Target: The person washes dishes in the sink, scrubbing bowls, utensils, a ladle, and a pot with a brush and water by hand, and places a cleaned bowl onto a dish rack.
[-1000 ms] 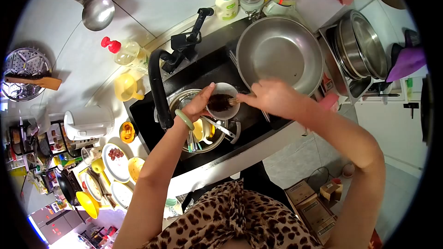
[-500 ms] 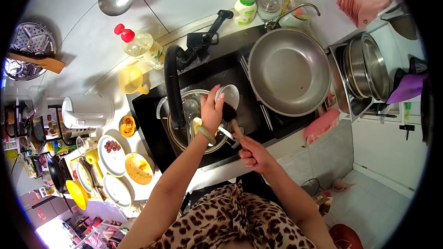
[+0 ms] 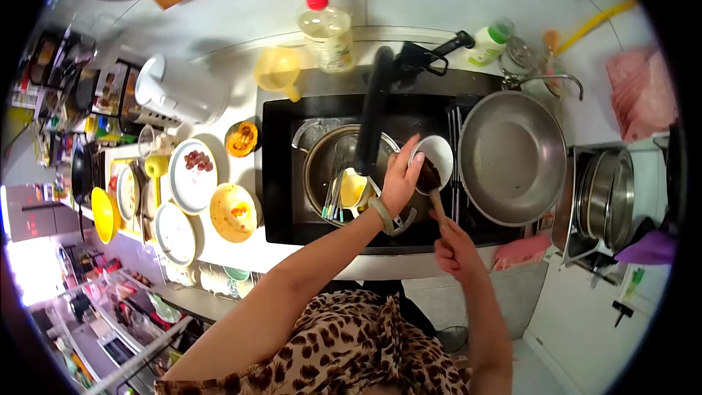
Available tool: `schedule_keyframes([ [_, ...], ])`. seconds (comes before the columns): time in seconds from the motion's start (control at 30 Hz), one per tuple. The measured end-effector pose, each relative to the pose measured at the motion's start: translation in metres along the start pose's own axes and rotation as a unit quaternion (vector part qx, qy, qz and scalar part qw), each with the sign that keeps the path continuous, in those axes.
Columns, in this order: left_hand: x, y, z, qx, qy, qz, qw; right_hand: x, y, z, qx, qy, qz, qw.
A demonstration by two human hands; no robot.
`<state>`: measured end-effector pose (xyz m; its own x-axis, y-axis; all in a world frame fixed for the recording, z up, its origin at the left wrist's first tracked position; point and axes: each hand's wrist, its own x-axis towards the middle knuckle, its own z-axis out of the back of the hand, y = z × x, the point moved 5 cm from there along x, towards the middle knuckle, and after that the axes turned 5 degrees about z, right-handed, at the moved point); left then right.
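Over the black sink (image 3: 281, 205), my left hand (image 3: 401, 179) grips a small white bowl (image 3: 437, 152) by its rim, tilted with its inside showing. My right hand (image 3: 455, 249) is closed round the wooden handle of a brush (image 3: 430, 177), whose dark bristles lie inside the bowl. Left of my left hand, a metal pot (image 3: 316, 168) stands in the sink with chopsticks, a yellow item and other utensils in it. The black faucet (image 3: 374, 110) arches over that pot.
A large steel pan (image 3: 513, 157) rests over the sink's right side. Left of the sink are a squash piece (image 3: 241, 139), a plate with red pieces (image 3: 193, 177) and a stained yellow bowl (image 3: 234, 212). Behind stand a yellow cup (image 3: 278, 69) and a red-capped bottle (image 3: 325, 36).
The view has swung so that the sink lies level. The brush's wooden end now points down toward me, and its bristles are farther inside the bowl than half a second ago.
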<state>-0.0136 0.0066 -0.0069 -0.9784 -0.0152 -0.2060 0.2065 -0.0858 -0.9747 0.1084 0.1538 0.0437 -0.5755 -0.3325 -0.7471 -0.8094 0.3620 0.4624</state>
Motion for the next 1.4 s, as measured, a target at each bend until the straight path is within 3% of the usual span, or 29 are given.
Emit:
schedule_keyframes([
  [0.07, 0.007, 0.005, 0.011, 0.028, 0.044, 0.019, 0.998, -0.009, 0.024, 0.012, -0.198, -0.036, -0.014, 0.979],
  [0.1, 0.007, 0.004, 0.013, 0.039, 0.050, -0.025, 0.998, -0.010, 0.034, 0.023, -0.303, -0.054, -0.017, 0.951],
  [0.13, 0.008, 0.003, 0.014, 0.029, 0.086, 0.000, 0.996, -0.003, 0.045, 0.038, -0.435, -0.055, 0.069, 0.896],
  [0.17, 0.008, 0.000, 0.015, 0.016, 0.124, 0.025, 0.992, 0.005, 0.056, 0.045, -0.551, -0.056, 0.158, 0.817],
  [0.23, 0.005, -0.006, 0.012, 0.143, 0.131, -0.029, 0.981, -0.009, 0.086, 0.017, -0.776, -0.077, 0.256, 0.571],
  [0.27, 0.005, -0.004, 0.007, 0.153, 0.112, -0.080, 0.978, -0.015, 0.096, 0.001, -0.822, -0.097, 0.285, 0.484],
  [0.37, 0.003, -0.033, 0.010, 0.281, 0.109, -0.054, 0.952, -0.019, 0.110, -0.024, -0.876, -0.144, 0.303, 0.348],
  [0.43, 0.011, -0.029, 0.007, 0.286, 0.130, -0.084, 0.946, -0.022, 0.115, -0.038, -0.868, -0.149, 0.352, 0.317],
  [0.5, 0.013, -0.028, 0.011, 0.354, 0.131, -0.179, 0.908, -0.021, 0.113, -0.035, -0.870, -0.137, 0.374, 0.291],
  [0.53, 0.010, -0.034, 0.016, 0.416, 0.122, -0.258, 0.863, -0.018, 0.107, -0.033, -0.875, -0.128, 0.355, 0.304],
  [0.6, 0.007, -0.043, 0.033, 0.412, 0.135, -0.300, 0.850, -0.010, 0.098, -0.026, -0.884, -0.116, 0.315, 0.327],
  [0.7, -0.009, -0.063, 0.073, 0.417, 0.080, -0.357, 0.832, 0.013, 0.072, -0.014, -0.838, -0.115, 0.279, 0.455],
  [0.77, -0.003, -0.051, 0.099, 0.379, 0.001, -0.251, 0.891, 0.035, 0.050, -0.028, -0.803, -0.115, 0.177, 0.557],
  [0.83, -0.013, -0.060, 0.136, 0.245, -0.127, -0.102, 0.956, 0.065, 0.023, -0.031, -0.756, -0.126, 0.173, 0.618],
  [0.87, -0.005, -0.022, 0.141, -0.031, -0.105, -0.014, 0.994, 0.079, 0.010, -0.032, -0.740, -0.135, 0.165, 0.638],
  [0.9, 0.000, 0.016, 0.142, -0.302, -0.075, 0.075, 0.947, 0.097, -0.003, -0.029, -0.739, -0.146, 0.161, 0.638],
  [0.97, -0.030, -0.010, 0.155, -0.467, 0.004, 0.198, 0.862, 0.123, -0.019, -0.024, -0.736, -0.175, 0.159, 0.635],
  [1.07, -0.043, -0.013, 0.161, -0.499, -0.010, 0.191, 0.845, 0.138, -0.023, -0.024, -0.741, -0.176, 0.141, 0.633],
  [1.17, -0.049, -0.018, 0.163, -0.513, -0.002, 0.178, 0.840, 0.142, -0.018, -0.016, -0.779, -0.092, 0.091, 0.613],
  [1.2, -0.050, -0.018, 0.163, -0.518, 0.000, 0.175, 0.838, 0.150, -0.018, 0.001, -0.763, -0.061, 0.084, 0.638],
  [1.23, -0.050, -0.018, 0.163, -0.522, 0.001, 0.173, 0.835, 0.148, -0.004, -0.003, -0.801, -0.032, 0.107, 0.589],
  [1.3, -0.053, -0.017, 0.164, -0.502, 0.001, 0.179, 0.846, 0.160, 0.036, 0.007, -0.685, -0.013, 0.275, 0.674],
  [1.37, -0.053, -0.020, 0.163, -0.493, -0.005, 0.187, 0.850, 0.145, 0.110, -0.031, -0.427, -0.126, 0.260, 0.857],
  [1.4, -0.054, -0.024, 0.163, -0.493, -0.011, 0.193, 0.848, 0.162, 0.141, -0.031, -0.305, -0.095, 0.288, 0.903],
])
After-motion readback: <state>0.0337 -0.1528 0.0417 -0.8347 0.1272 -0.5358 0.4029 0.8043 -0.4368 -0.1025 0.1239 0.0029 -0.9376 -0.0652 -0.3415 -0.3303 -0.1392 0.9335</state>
